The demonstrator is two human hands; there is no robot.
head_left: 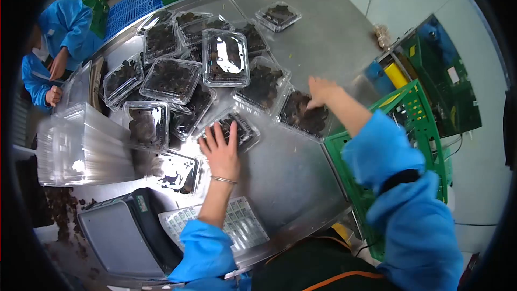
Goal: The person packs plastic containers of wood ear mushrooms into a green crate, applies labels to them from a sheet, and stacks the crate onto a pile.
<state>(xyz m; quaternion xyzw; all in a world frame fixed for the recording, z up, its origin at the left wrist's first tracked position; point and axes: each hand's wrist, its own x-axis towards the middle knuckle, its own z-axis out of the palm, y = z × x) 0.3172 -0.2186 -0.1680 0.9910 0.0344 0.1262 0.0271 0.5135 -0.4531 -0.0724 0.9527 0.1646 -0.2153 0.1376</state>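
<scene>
My left hand [222, 155] lies with fingers spread over a clear plastic box of dark pieces [245, 129]. It presses on the top of this box, and the palm hides part of it. To the right, my right hand [326, 96] reaches over another clear box [301, 116] of dark brown, leaf-like pieces resembling wood ear mushroom. Its thumb and fingers are apart, with the thumb right at the contents. A third filled box [263, 87] sits between the hands, its lid raised toward the back.
Filled clear boxes [171, 80] are piled on the steel table [301, 183]. At left stands a stack of empty clear containers [83, 145]; a label sheet [242, 226] and a grey machine [126, 234] are in front. A green crate [425, 129] borders the right. A person in blue [67, 27] works at far left.
</scene>
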